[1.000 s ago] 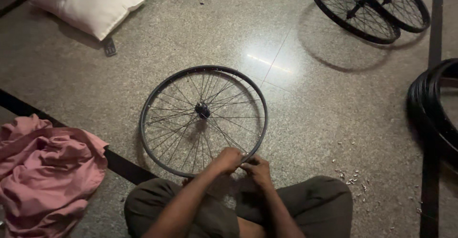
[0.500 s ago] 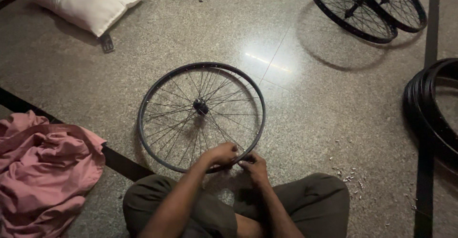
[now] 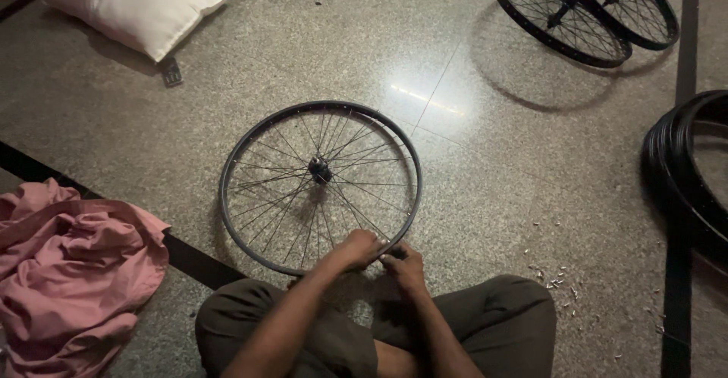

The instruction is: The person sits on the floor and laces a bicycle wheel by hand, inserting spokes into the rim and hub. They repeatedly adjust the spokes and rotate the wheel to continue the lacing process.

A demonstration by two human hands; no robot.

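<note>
You are sitting cross-legged, closing your left hand and right hand on the near rim of the spoked wheel lying flat at frame center, steadying it.

Wheel lies ahead of both hands, cloth left, tyres right.

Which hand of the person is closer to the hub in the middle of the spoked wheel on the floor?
The left. The left hand lies over the spokes at the wheel's near rim, almost directly below the hub. The right hand rests just outside that rim, farther right and nearer the person's legs.
</note>
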